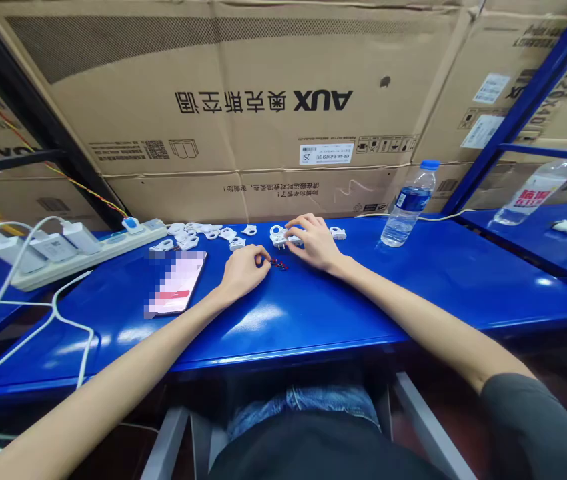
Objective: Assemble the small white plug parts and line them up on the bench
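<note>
Dark shirt fabric point(313, 457) and blue jeans point(303, 405) lie nearest, below a blue metal bench point(283, 333). Leftmost on it are a white power strip point(88, 257) with plugged-in chargers, a phone point(176, 283) with a pixelated screen, and a scatter of small white plastic parts point(188, 235). The left hand point(243, 275) curls in a loose grip, its fingertips just beside tiny red-and-black pieces point(279, 265); whether it pinches any is hard to tell. The right hand point(316, 243) has a closed grip on a white plastic plug body point(283, 237), just above those pieces. Farther right stands a water bottle point(408, 207).
</note>
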`<state>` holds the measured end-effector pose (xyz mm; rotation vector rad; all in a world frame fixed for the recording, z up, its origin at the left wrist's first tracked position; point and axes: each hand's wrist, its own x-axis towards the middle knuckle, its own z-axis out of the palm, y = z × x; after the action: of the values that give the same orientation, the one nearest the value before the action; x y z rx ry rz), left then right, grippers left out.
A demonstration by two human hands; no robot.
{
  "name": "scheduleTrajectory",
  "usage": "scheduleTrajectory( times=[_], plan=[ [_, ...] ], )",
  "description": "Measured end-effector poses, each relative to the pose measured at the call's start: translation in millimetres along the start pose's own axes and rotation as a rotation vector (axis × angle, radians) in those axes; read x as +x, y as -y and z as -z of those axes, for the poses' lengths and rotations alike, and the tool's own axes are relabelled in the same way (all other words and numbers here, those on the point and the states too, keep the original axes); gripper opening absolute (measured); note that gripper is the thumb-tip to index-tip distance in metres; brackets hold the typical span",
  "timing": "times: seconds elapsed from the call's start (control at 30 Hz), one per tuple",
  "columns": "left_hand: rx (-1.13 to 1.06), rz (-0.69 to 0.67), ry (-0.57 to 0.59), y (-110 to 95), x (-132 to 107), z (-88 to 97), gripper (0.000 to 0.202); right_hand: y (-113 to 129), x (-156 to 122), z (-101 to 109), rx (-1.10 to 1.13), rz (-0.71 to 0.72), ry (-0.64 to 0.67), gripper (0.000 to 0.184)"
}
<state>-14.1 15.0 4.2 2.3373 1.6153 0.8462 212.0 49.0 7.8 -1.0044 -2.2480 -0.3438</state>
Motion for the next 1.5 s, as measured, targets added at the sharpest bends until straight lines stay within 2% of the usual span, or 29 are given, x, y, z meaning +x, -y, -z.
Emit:
scheduleTrajectory(
  times=[0.17,0.3,0.5,0.67,0.8,0.93,1.03,1.2,1.33,1.5],
  plan=[
    [0.057,0.053,-0.016,1,1,-0.1,0.017,8,10,-9,0.068,-0.021,0.028,0.013],
    [0.053,0.028,0.006,1,1,-1.7,0.020,8,24,-23,0.091,-0.046,0.047,0.015],
    [-0.023,-0.022,0.029,1,0,-4.7,0.019,4,42,-42,0.107,-0.124,0.143,0.015],
    [-0.050,-0.041,0.042,0,0,-6.0,0.022,5,46,-49,0.114,-0.168,0.219,0.015],
    [-0.061,-0.044,0.034,1,0,-7.6,0.023,7,47,-49,0.136,-0.215,0.229,0.015],
    [-0.076,-0.040,-0.032,-2,-2,-7.9,0.020,5,56,-47,0.180,-0.153,0.218,0.018],
    [-0.092,-0.012,-0.160,-7,-5,-5.2,0.016,4,70,-46,0.211,-0.053,0.254,0.022],
    [-0.179,-0.042,-0.366,-12,-5,0.6,0.016,17,88,-49,0.157,-0.001,0.364,0.028],
    [-0.223,-0.013,-0.410,-11,-2,2.2,0.016,34,91,-53,0.121,0.039,0.402,0.024],
    [-0.188,0.020,-0.394,-10,-2,3.1,0.018,45,89,-57,0.089,0.044,0.398,0.017]
  ],
)
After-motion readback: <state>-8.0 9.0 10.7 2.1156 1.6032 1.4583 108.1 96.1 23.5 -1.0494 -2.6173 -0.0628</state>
